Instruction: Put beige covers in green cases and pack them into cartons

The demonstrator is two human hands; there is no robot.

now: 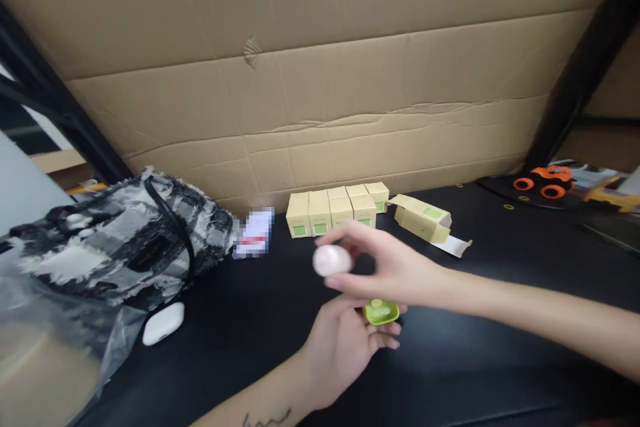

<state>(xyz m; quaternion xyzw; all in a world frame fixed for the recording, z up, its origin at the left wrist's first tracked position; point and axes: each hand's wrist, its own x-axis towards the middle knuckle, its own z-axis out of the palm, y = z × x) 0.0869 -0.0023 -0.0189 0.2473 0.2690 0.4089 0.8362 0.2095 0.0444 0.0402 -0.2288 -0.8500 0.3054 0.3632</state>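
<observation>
Between the thumb and fingers of my right hand [380, 260] is a small, rounded white object [331, 260]; it is blurred, so its kind is unclear. Just below, my left hand [345, 343] is turned palm up with its fingers curled around a small lime-green container [381, 311]. The green piece faces upward and looks hollow, with something pale inside. My right wrist passes above the left fingers. Beyond both hands stand several small cream boxes [320, 217] with green labels, packed side by side.
An opened cream box [423, 219] lies on its side at the right, flap out. At the left are a black-and-white frayed bag [120, 240], a white earbud case [164, 323] and a plastic bag [50, 353]. An orange toy truck [545, 181] sits far right. Cardboard [320, 80] walls the back.
</observation>
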